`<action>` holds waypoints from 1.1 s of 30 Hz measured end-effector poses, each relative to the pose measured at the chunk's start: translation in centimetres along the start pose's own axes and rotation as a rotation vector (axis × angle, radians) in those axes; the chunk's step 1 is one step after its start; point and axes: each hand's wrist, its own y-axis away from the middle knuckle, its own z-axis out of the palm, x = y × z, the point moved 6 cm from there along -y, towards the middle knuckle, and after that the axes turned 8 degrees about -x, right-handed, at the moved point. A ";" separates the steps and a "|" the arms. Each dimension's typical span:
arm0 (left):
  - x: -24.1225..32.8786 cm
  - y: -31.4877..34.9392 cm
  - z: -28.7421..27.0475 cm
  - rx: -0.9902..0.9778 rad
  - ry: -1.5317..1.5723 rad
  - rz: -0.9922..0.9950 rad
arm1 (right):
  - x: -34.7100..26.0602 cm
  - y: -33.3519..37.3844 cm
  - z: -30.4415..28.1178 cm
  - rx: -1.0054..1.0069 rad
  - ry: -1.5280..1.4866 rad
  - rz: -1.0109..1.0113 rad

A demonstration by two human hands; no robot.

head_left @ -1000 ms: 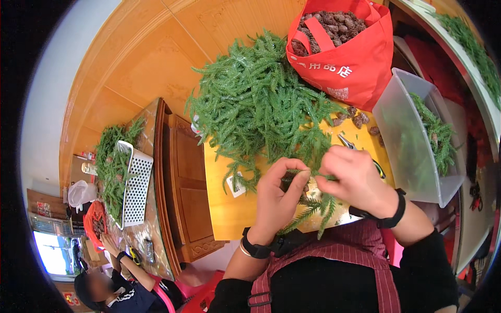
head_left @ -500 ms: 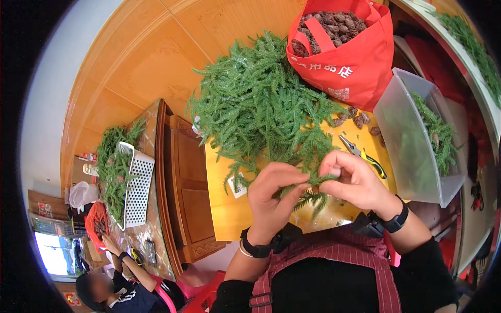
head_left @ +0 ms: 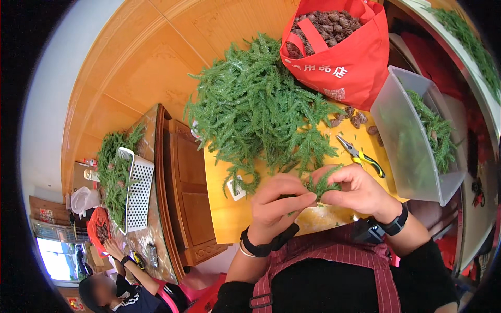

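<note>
Both my hands meet over the near part of the yellow table [head_left: 226, 219], pinching a small green artificial pine sprig [head_left: 324, 181]. My left hand [head_left: 279, 201] grips the sprig's base between thumb and fingers. On its other side, my right hand [head_left: 355, 189] holds the sprig's needled part, which fans up between the hands. The fingers hide part of it. Just beyond lies a big heap of green pine sprigs [head_left: 255, 104]. Pliers with yellow and black handles [head_left: 361, 155] rest to the right of my hands. Several brown pine cones [head_left: 357, 120] lie farther back.
A red bag [head_left: 344, 68] full of pine cones stands at the back right. Beside it is a clear plastic bin [head_left: 407, 141] holding greenery. At left, a person [head_left: 130, 287] works at another table with a white perforated basket [head_left: 140, 193]. A small white object [head_left: 236, 189] lies near my left hand.
The sprig has turned between my hands; its needles now point up and right instead of down. My right hand has rotated and shifted slightly lower and right.
</note>
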 end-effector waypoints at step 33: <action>-2.7 1.4 2.1 0.290 0.740 -0.676 | -5.7 0.7 0.9 0.265 0.820 -0.622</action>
